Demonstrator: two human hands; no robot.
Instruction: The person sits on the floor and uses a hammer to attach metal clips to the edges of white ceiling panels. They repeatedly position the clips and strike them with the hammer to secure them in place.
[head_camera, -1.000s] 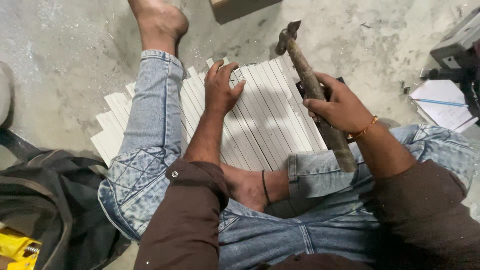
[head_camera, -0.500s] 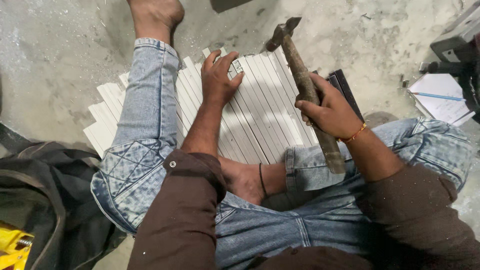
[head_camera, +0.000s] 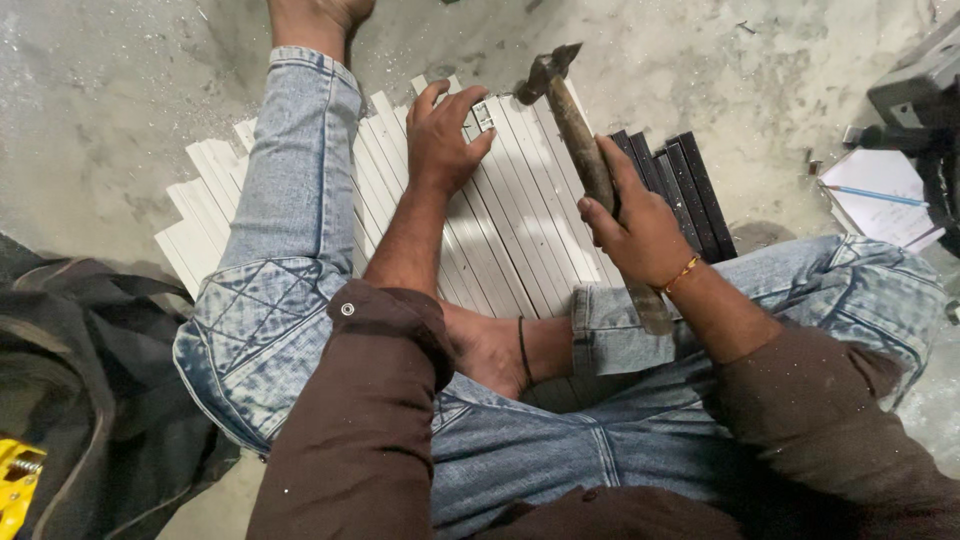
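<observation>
- Nearest, the person is sitting on the floor in jeans and a brown shirt, one bare foot tucked under, one leg (head_camera: 290, 190) stretched out across the work.
- The right hand (head_camera: 640, 230) is wrapping its fingers tightly round the wooden handle of a hammer (head_camera: 580, 150) — head tilted up, above the strips and not touching them. The hammer looks top-heavy and stiff; the grip sits about mid-handle.
- The left hand (head_camera: 445, 135) is lying on the white strips (head_camera: 520, 230), fingers spread and loosely curled, holding nothing but touching a small metal piece (head_camera: 484, 116) at a strip's end.
- The strips are lying side by side on the floor under the legs — probably light, rigid and hollow, so likely to dent; dark strips (head_camera: 690, 190) are sitting just beside them on the right.
- Farther out, the concrete floor (head_camera: 100, 120) is looking dusty and rough; a dark bag (head_camera: 80, 380) is resting at left, papers with a blue pen (head_camera: 880, 190) at right.
</observation>
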